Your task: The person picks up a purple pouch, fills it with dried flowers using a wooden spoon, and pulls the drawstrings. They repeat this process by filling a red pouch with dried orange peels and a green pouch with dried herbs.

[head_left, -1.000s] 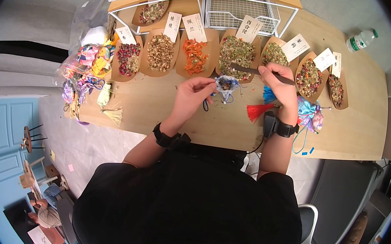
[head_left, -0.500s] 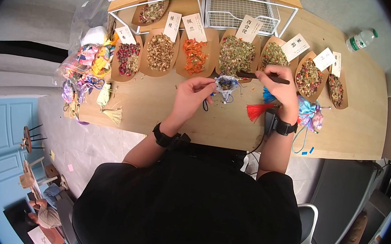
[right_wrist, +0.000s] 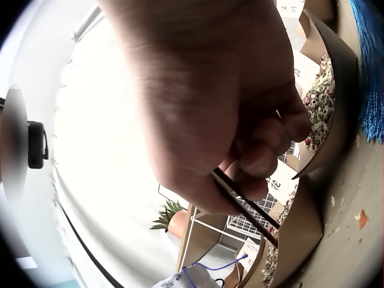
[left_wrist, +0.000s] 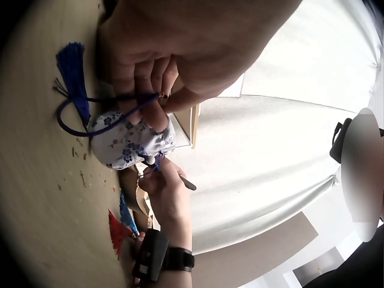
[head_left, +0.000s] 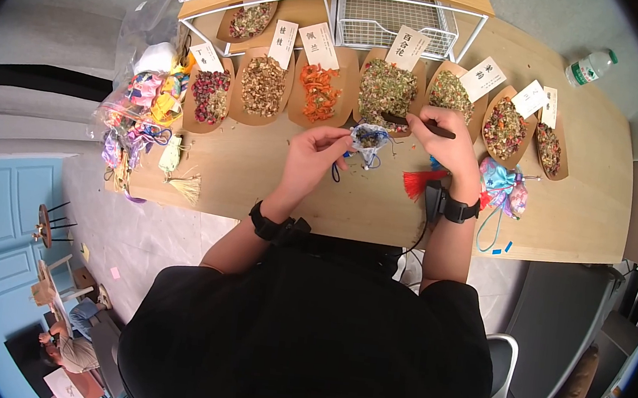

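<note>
In the head view my left hand [head_left: 316,152] pinches the rim of a small white drawstring pouch [left_wrist: 123,144] printed with blue flowers. Its mouth gapes upward with dried bits inside, and a blue tassel [left_wrist: 73,75] and cord hang from it. My right hand [head_left: 449,141] holds a slim dark brown tool [head_left: 397,119] between thumb and fingers. Two thin dark edges show along its front part in the right wrist view. That end overlaps the near side of a brown paper tray [head_left: 361,112] of greenish dried herbs [head_left: 388,86], just beyond the pouch.
More paper trays of dried flowers and herbs, such as orange petals [head_left: 317,94], line the table with name cards. A red tassel [head_left: 420,183] and a blue-pink pouch [head_left: 505,186] lie right. At left sits a bag of colourful sachets [head_left: 155,96]; a water bottle [head_left: 591,67] lies far right.
My right hand has shifted left, with the tool's tip dipping to the near side of the herb tray. My left hand and the pouch stay in place.
</note>
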The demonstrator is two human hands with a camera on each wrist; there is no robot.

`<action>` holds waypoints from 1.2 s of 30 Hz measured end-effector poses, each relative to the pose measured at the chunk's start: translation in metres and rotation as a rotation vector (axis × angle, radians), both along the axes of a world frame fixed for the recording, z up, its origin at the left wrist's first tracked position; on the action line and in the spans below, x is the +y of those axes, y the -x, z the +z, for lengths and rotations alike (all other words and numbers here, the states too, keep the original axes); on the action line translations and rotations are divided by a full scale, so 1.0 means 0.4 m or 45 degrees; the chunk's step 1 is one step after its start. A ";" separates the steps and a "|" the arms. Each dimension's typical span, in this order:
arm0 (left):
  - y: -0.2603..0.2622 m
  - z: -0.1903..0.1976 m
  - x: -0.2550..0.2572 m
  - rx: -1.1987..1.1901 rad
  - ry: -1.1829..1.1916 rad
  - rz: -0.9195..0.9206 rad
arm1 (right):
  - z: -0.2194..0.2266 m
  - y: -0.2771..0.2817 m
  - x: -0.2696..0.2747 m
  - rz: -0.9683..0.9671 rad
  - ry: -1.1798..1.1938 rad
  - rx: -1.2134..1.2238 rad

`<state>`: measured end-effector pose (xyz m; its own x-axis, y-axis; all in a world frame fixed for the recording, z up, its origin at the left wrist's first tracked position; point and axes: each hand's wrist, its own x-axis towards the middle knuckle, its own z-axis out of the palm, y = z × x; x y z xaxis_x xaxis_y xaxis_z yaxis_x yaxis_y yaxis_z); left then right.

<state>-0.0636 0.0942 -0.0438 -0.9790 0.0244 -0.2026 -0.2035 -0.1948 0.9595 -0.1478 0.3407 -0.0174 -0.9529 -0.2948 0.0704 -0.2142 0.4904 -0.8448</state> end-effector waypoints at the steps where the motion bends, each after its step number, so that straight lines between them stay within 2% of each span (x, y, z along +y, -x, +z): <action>1: 0.000 0.000 0.000 -0.005 0.005 0.001 | 0.005 -0.001 -0.002 -0.003 -0.001 0.002; 5: -0.001 -0.001 0.001 0.000 0.001 -0.001 | -0.022 0.013 0.012 -0.007 0.045 -0.017; 8: 0.001 -0.002 0.001 0.006 -0.012 -0.003 | -0.028 0.017 0.032 -0.044 0.219 -0.091; 11: 0.000 0.001 0.002 0.000 -0.014 0.000 | -0.023 0.017 0.045 0.020 0.446 -0.226; 14: 0.001 0.002 0.002 0.003 -0.018 0.006 | -0.004 0.007 0.042 0.169 0.495 -0.153; 17: 0.001 0.003 0.003 0.006 -0.019 0.006 | -0.011 0.007 0.046 0.224 0.486 -0.210; 20: 0.001 0.001 0.002 0.013 -0.026 0.001 | -0.024 0.017 0.059 0.141 0.692 -0.239; 23: 0.002 -0.003 0.002 0.019 -0.025 0.001 | -0.036 0.021 0.061 0.043 0.461 -0.117; 27: 0.001 0.000 0.001 0.016 -0.013 -0.004 | -0.032 0.017 0.037 0.083 0.115 -0.137; 30: -0.001 0.002 0.000 0.011 -0.011 0.001 | -0.031 0.016 0.020 0.004 0.011 -0.093; 33: -0.002 0.001 0.000 0.013 -0.016 0.001 | -0.021 0.015 0.016 -0.056 0.158 -0.039; 36: -0.002 0.000 0.000 0.011 -0.016 -0.002 | -0.015 0.015 0.021 -0.066 0.113 -0.031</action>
